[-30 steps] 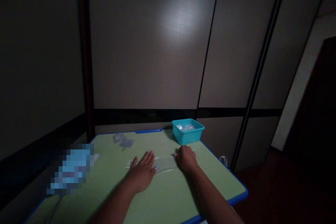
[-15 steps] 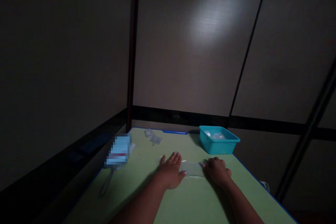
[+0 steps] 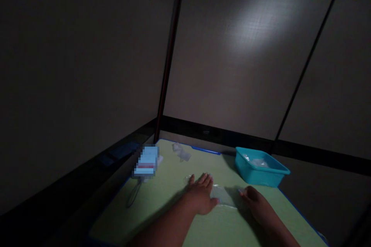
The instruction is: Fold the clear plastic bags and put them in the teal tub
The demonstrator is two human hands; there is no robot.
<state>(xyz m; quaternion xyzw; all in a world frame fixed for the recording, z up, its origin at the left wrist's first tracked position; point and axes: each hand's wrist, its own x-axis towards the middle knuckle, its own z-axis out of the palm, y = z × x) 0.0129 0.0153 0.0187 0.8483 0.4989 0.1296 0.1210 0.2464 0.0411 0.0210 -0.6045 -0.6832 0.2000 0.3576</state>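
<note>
A thin, clear plastic bag [image 3: 227, 197] lies flat across the green table. My left hand [image 3: 202, 196] rests palm down on its left part, fingers stretched out and the thumb apart. A bit of the clear plastic shows beyond those fingers. At the bag's right end is my right hand [image 3: 256, 202], with its fingers closed in a pinch on the plastic edge. The thumb side of the right hand faces the bag, and most of its fingertips are hidden.
A turquoise basin [image 3: 262, 175] holding clear plastic stands at the table's right edge. Crumpled pale material [image 3: 181, 151] lies near the far edge. At the left is a blurred-out light-blue item [image 3: 147, 161] with a looped strap [image 3: 133, 195]. Walls enclose the table's back and left.
The view has swung left and tilted. My right hand has turned and risen slightly at the bag's right end, its fingers pinched. My left hand stays flat on the plastic.
</note>
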